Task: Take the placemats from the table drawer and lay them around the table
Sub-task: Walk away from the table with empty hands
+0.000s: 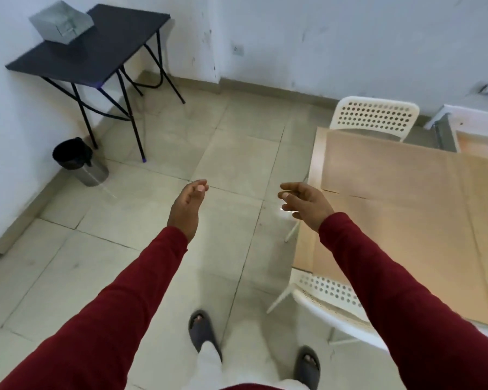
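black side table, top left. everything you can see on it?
The black side table stands in the room's far left corner, close to the white walls. It has a flat, matte, dark rectangular top and thin black crossed metal legs; one front leg ends in a purple foot cap. A grey box rests on the far left part of the top. A dark bin stands on the tiled floor beside the legs, apart from them. Both hands are well away from it.

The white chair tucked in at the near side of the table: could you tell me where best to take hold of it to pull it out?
Grip the top edge of the backrest on the white chair, coming from the floor side with the right hand. The backrest faces away from the table and its rim is the part nearest and unobstructed; the seat is hidden under the tabletop. Both hands are empty.
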